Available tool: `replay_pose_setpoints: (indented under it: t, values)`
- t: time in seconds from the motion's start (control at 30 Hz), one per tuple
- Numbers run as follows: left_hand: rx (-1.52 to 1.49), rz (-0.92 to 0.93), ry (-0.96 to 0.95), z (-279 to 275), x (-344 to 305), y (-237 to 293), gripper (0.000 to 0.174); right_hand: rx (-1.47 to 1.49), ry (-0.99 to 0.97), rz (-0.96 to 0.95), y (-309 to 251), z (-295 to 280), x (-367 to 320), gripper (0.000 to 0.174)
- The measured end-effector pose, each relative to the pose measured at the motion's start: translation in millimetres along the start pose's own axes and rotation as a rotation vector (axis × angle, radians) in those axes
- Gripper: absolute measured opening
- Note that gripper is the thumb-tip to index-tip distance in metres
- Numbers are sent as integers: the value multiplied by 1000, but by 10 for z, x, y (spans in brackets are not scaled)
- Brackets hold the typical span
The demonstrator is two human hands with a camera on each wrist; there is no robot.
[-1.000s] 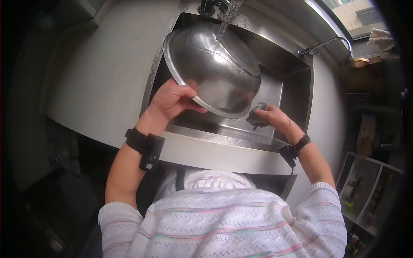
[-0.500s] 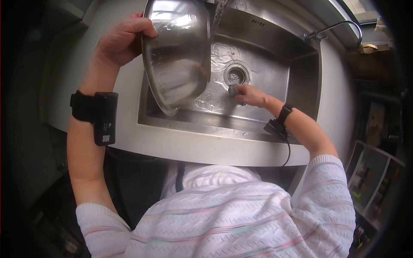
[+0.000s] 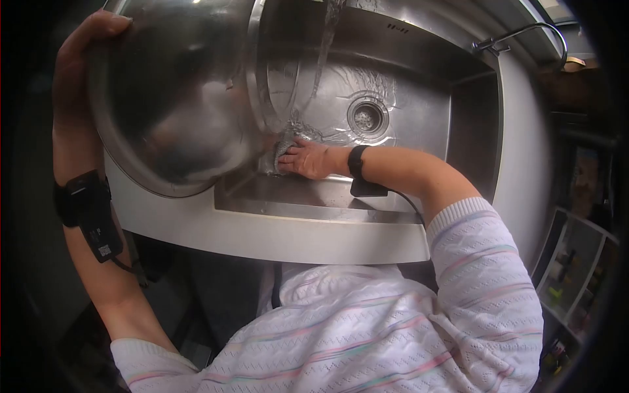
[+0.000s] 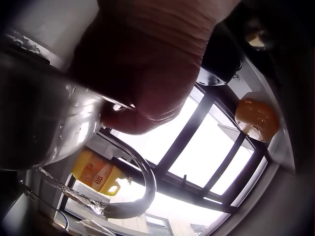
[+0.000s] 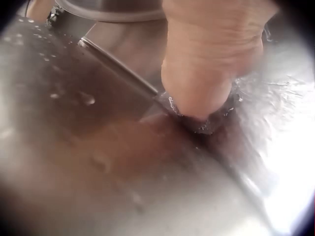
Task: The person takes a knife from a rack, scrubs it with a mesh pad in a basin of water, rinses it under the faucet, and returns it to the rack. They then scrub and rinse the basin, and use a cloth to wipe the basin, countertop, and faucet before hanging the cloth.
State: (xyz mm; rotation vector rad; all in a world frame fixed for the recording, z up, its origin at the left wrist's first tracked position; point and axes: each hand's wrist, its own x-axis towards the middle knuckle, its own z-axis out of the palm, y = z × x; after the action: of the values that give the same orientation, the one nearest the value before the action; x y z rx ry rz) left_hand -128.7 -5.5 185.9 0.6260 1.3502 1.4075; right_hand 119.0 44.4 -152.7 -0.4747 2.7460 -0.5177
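Note:
My left hand (image 3: 82, 49) grips the rim of a large steel bowl (image 3: 177, 98), thumb on its outer side. Tilted on its side, the bowl overlaps the left counter and the sink's left edge in the head view. In the left wrist view the bowl (image 4: 74, 123) shows at the left, dark beneath the hand. My right hand (image 3: 308, 159) is down in the sink (image 3: 419, 111), near its left front corner. Its fingers hold a grey, mesh-like scrubber (image 3: 283, 145) against the sink floor. The right wrist view shows the thumb over the scrubber, which is mostly hidden.
A stream of water (image 3: 327, 39) falls into the sink left of the drain (image 3: 368, 118). A thin curved spout (image 3: 544, 33) stands at the back right corner. The white counter edge (image 3: 314, 239) runs along the front. A yellow jug (image 4: 98, 172) stands near the window.
My left hand has carried the bowl left, out from under the running water. My right hand has moved left with the grey scrubber, past the drain to the sink's left front corner.

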Motion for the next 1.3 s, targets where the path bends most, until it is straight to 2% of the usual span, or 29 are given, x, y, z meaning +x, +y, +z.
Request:
replay_pose_setpoints:
  t: [0.03,0.13,0.23,0.3,0.37,0.4,0.43,0.47,0.5,0.57,0.6,0.63,0.73,0.77,0.9,0.97,1.0,1.07,1.1,1.17,1.27,1.3]
  values:
    - [10,8,25,-13,-12,0,10,-4,0,1,43,-55,42,47]
    - [31,22,-22,-83,-43,-97,13,-29,135,390,438,-165,71,51]
    - [39,53,-114,-127,0,-142,14,-41,267,738,764,-96,-528,56]
    - [45,109,-83,-191,63,-240,15,-75,265,941,852,-21,-999,52]
    - [53,152,-50,-181,100,-291,16,24,179,1073,930,-36,-1348,40]
    - [48,115,-101,-119,103,-309,18,19,175,1079,976,-58,-1463,40]
    - [46,77,-155,-72,117,-327,20,160,149,1098,1041,-82,-1561,37]
    - [39,75,-145,-58,140,-368,24,303,124,1112,1113,-105,-1648,34]
    - [36,72,-149,-11,142,-397,24,305,121,1117,1186,-165,-1733,34]
    - [26,33,-231,119,159,-423,27,428,375,1234,1319,-424,-1857,30]
    - [32,1,-288,70,186,-457,31,621,561,1264,1333,-610,-1871,30]
    - [36,7,-290,95,186,-500,31,810,753,1277,1346,-839,-1873,31]
    - [-10,32,-257,207,114,-623,35,882,911,1092,1476,-1507,-1799,45]
    - [-36,14,-238,267,91,-621,36,962,893,1040,1504,-1743,-1799,49]
    - [-93,12,-186,329,-16,-784,34,834,1013,890,1612,-2416,-1469,52]
    - [-94,5,-174,292,-111,-874,35,852,976,762,1688,-2682,-1307,55]
    - [-105,-10,-171,304,-148,-911,35,860,976,756,1775,-2719,-1251,55]
    - [-109,-21,-169,309,-170,-955,36,663,900,723,1904,-2806,-1159,54]
    - [-125,-30,-170,316,-183,-976,35,663,905,717,1867,-2866,-1123,54]
    - [-131,-38,-173,330,-220,-1021,35,552,785,852,1709,-2992,-1115,45]
    - [-143,-47,-176,341,-235,-1087,34,497,703,896,1577,-2889,-1230,45]
    - [-146,-40,-179,321,-252,-1120,33,441,776,806,1615,-2715,-1291,41]
